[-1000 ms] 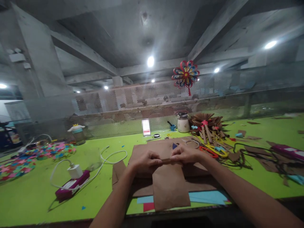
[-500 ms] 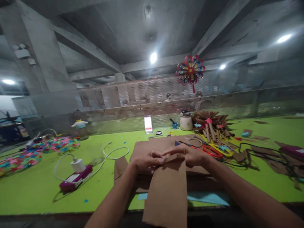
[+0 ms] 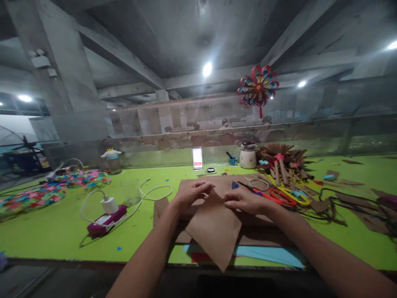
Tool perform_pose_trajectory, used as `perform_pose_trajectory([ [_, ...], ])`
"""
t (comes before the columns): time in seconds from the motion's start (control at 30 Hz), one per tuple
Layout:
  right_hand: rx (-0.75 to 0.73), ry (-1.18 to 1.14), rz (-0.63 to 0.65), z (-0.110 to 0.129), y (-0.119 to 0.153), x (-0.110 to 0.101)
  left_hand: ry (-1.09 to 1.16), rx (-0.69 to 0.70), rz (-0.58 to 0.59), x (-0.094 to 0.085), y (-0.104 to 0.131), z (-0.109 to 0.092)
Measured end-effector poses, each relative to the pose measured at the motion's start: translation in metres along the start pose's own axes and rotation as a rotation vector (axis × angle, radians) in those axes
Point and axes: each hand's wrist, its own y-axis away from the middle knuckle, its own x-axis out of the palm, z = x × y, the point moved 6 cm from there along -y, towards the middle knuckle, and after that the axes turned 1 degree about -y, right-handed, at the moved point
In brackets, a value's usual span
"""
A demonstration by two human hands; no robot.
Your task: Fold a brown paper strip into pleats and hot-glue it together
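Observation:
A piece of brown paper hangs at the table's front, its lower corner pointing down past the edge. My left hand pinches its upper left side, with the fingertips near the top corner. On the upper right side, my right hand has its fingers curled and closed on the paper's edge. Beneath both hands lies a larger brown sheet. Light blue paper and red paper stick out along the front edge.
Scissors with red and yellow handles lie right of my hands, near a bundle of brown paper rolls. At left are a purple power strip, a white cable and colourful paper stars. A jar stands behind.
The brown paper has turned from a hanging strip to a diamond-like slant. My hands have moved a little apart at its top, and the whole view has shifted slightly.

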Motion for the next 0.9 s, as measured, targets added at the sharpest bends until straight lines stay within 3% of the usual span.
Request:
perform_pose_trajectory([
  [0.17, -0.071, 0.351, 0.017, 0.008, -0.008, 0.008, -0.276, 0.054, 0.13, 0.016, -0.008, 0.013],
  [0.27, -0.061, 0.428, -0.054, 0.009, -0.011, 0.006, -0.348, 0.069, 0.102, 0.018, -0.009, 0.021],
  [0.47, -0.018, 0.396, -0.094, -0.005, -0.013, 0.005, -0.37, 0.001, 0.074, 0.015, -0.009, 0.026],
  [0.67, 0.101, 0.346, -0.094, -0.018, -0.01, -0.003, -0.424, -0.006, 0.14, 0.016, -0.012, 0.027],
  [0.9, 0.064, 0.415, -0.021, -0.024, -0.01, -0.002, -0.444, -0.044, 0.143, 0.012, -0.013, 0.032],
])
